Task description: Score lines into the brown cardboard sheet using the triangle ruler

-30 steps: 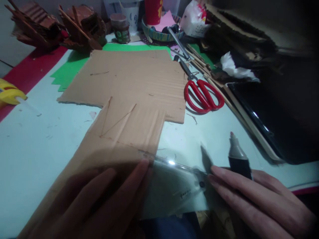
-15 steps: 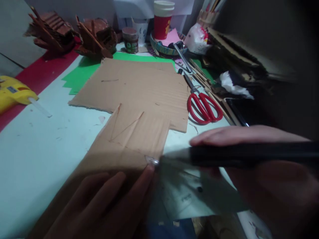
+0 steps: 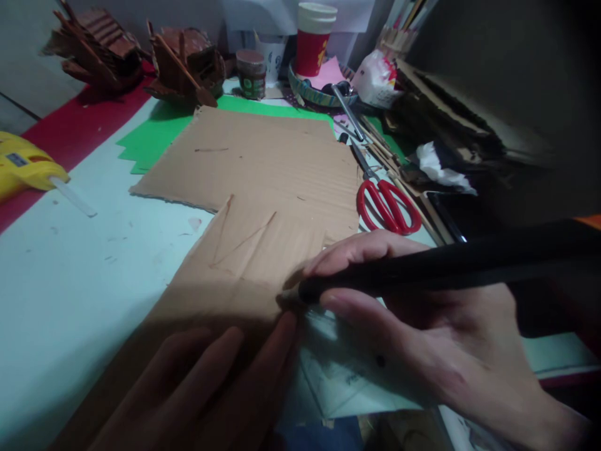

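A strip of brown cardboard (image 3: 256,250) with thin lines drawn on it slants across the table and overlaps a larger cardboard sheet (image 3: 272,147). My left hand (image 3: 201,382) presses on the strip's near part, fingers stretched out and in shadow. In my right hand (image 3: 399,326), a black pen (image 3: 375,272) with a grey tapered tip is pinched between thumb and fingers. Its tip meets the strip near the right edge, just beyond my left index finger. Under the right hand lies a clear, greenish flat sheet (image 3: 347,388).
Red-handled scissors (image 3: 389,207) lie right of the large sheet. A yellow glue gun (image 3: 28,166) is at the left. Two brown model boats (image 3: 185,66), a jar (image 3: 251,75) and a red cup (image 3: 313,47) stand at the back. Green paper (image 3: 159,134) sits under the cardboard.
My right hand has moved left with the pen, bringing its tip onto the strip beside my left index finger. My left hand stays on the cardboard. The view has shifted slightly.
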Demonstrator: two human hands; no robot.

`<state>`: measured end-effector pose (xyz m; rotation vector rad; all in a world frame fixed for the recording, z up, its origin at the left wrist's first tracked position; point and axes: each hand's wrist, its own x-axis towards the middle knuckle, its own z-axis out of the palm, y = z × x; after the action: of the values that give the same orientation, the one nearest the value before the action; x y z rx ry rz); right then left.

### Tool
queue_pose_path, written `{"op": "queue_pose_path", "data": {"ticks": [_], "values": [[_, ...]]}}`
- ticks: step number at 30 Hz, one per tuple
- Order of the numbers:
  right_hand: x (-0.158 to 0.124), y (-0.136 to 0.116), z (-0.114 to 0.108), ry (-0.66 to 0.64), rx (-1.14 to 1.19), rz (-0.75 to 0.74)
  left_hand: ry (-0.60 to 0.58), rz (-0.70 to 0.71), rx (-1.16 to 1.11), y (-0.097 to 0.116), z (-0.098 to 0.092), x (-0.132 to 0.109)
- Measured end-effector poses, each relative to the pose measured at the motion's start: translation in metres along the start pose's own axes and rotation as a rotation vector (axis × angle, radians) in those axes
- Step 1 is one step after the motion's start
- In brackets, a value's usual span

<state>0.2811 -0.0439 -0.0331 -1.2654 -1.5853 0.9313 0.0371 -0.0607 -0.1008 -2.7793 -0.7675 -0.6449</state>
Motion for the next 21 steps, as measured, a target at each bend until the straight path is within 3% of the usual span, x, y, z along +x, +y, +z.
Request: {"op": "queue_pose_path", "data": {"ticks": [11,21], "values": [[-0.001,0.006,-0.001,-0.053,-0.045,-0.039,-0.028,0.01,0.007,0.001,-0.003,-0.001],[0.0,0.012,-0.003,-0.004,-0.209,-0.205,-0.017,0.041,0.025,-0.002,-0.002,-0.002]]}}
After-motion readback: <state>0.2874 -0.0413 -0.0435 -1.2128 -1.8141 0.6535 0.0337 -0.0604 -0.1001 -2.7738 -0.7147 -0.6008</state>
